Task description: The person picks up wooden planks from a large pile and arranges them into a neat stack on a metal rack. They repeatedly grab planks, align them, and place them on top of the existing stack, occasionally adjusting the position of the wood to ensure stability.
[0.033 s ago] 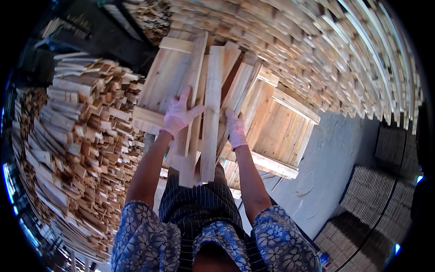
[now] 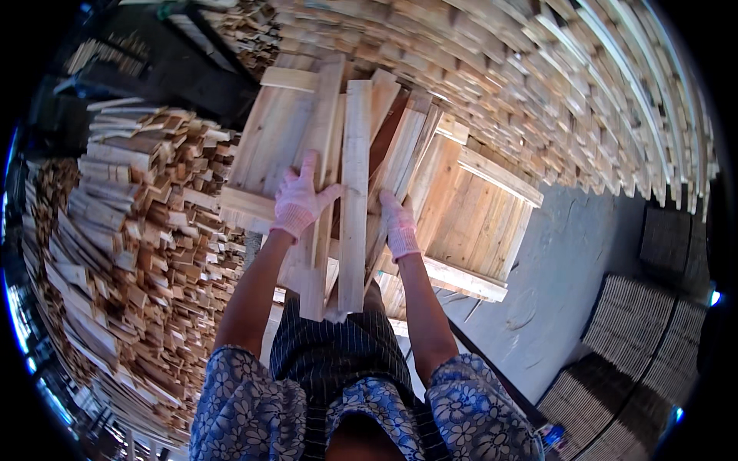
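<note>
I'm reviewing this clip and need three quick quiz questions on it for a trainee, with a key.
1. Open question: What lies between the left hand and the right hand?
2. True or false: The left hand wears a black glove.
3. Multiple choice: What pattern is on the sleeves?
A) Checks
B) Flowers
C) Zigzags

Key:
1. Wooden boards.
2. False; its glove is pale pink.
3. B
</note>
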### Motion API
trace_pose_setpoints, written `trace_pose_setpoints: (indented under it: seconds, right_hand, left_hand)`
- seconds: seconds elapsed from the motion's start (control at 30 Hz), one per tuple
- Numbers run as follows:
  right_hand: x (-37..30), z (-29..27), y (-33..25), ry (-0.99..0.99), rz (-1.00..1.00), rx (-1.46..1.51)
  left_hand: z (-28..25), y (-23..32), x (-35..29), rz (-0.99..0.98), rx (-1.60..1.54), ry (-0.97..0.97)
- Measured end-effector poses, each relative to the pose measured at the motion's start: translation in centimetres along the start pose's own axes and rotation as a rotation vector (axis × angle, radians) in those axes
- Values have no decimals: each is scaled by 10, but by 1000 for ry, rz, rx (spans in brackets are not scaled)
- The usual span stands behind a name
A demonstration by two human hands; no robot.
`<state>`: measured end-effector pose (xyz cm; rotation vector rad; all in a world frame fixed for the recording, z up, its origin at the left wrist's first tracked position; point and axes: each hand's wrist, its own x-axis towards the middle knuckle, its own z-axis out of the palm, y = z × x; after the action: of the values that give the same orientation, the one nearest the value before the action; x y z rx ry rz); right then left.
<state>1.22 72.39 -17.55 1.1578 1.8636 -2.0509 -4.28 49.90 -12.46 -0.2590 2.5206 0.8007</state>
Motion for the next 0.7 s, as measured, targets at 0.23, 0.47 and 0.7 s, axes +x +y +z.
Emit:
trace_pose_setpoints:
  seconds: [0.23,0.47,0.7]
  right_hand:
    - [-38,-161,34,76,2,-20]
    - [62,-309,6,283,235,-641]
    - [59,-300,39,502,-47,-684]
  left_hand:
    - [12,36,-16,44,438,212]
    - [98,128,-55,251,680,215]
    - [160,95,-43,199,867,334]
